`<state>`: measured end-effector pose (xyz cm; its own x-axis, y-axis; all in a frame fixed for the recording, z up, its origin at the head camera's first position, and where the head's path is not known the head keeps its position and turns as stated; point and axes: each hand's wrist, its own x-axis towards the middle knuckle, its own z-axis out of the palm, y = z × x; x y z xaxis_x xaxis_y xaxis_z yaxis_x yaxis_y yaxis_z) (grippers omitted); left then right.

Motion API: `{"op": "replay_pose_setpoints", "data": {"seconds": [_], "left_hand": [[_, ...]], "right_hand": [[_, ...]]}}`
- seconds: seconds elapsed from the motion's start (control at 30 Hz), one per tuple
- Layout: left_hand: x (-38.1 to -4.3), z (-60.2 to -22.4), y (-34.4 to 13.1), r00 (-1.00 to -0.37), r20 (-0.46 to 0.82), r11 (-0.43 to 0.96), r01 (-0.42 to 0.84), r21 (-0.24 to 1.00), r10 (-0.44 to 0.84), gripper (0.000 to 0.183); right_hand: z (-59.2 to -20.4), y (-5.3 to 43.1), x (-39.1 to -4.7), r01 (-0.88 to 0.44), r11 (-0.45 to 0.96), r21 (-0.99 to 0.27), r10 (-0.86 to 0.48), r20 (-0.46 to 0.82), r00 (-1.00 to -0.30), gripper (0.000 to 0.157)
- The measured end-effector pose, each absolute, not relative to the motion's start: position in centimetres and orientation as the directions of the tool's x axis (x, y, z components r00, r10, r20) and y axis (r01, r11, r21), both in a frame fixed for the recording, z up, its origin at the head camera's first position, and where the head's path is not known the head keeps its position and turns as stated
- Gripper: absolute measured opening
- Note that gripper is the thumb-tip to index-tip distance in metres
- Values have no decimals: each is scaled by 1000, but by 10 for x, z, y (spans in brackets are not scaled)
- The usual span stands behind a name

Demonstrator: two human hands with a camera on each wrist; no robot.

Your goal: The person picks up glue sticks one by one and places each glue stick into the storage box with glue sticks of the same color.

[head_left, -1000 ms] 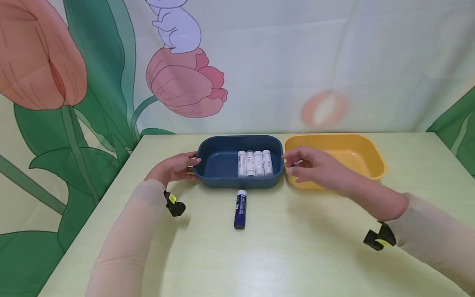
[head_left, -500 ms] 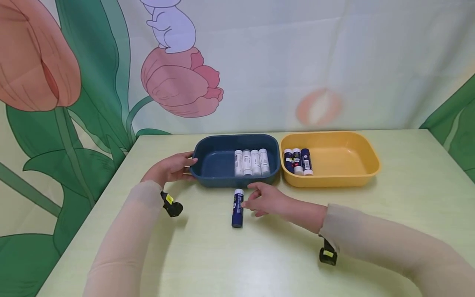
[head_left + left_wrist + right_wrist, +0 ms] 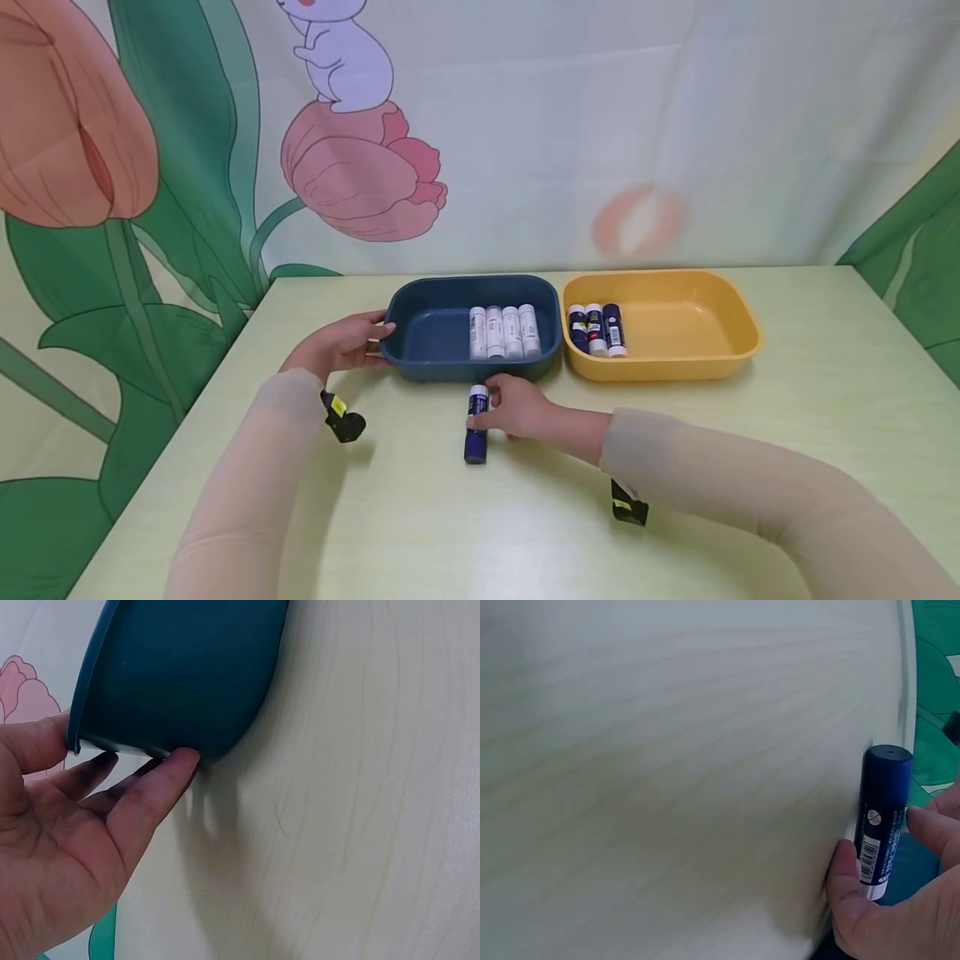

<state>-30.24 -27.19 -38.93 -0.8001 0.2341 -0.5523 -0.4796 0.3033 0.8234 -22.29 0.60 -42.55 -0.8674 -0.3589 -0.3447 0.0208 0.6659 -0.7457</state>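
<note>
My left hand [image 3: 343, 342] holds the left end of a dark blue tray [image 3: 450, 372], its thumb at the rim and its fingers against the outer wall; the left wrist view shows this end of the tray too. Inside that tray, several white glue sticks [image 3: 504, 332] lie side by side at the right. In front of it a navy glue stick with a white cap [image 3: 476, 448] lies on the table. My right hand [image 3: 521, 407] pinches this stick between thumb and fingers, as the right wrist view [image 3: 881, 787] also shows.
A yellow tray [image 3: 690, 367] stands close to the blue tray's right side. Three navy glue sticks [image 3: 596, 330] lie at its left end. Behind the pale table [image 3: 420, 533] hangs a cloth printed with flowers [image 3: 360, 175].
My right hand has moved from over the yellow tray's left end, left and toward me, to the navy glue stick, and now grips it. The left hand stays on the blue tray.
</note>
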Motion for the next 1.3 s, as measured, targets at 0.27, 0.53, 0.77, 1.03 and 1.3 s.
{"op": "replay_pose_setpoints", "data": {"seconds": [0.27, 0.53, 0.77, 1.03, 1.3], "left_hand": [[-302, -390, -274, -797, -557, 308, -482, 820, 233, 61], [-303, -390, -276, -798, -557, 319, -479, 818, 230, 61], [-302, -391, -275, -797, -554, 306, -479, 823, 241, 61], [-302, -392, -274, -798, -556, 313, -480, 820, 232, 61], [-302, -389, -272, -797, -558, 309, -484, 819, 231, 61]], "right_hand": [[-420, -3, -222, -3, 711, -703, -356, -356, -864, 73], [-414, -14, -217, 59, 637, -768, -324, -337, -884, 55], [-415, -15, -213, 183, 524, -832, -285, -374, -882, 55], [-413, -7, -210, 240, 499, -833, -281, -418, -864, 58], [-403, 6, -211, 353, 409, -841, -288, -486, -825, 57]]}}
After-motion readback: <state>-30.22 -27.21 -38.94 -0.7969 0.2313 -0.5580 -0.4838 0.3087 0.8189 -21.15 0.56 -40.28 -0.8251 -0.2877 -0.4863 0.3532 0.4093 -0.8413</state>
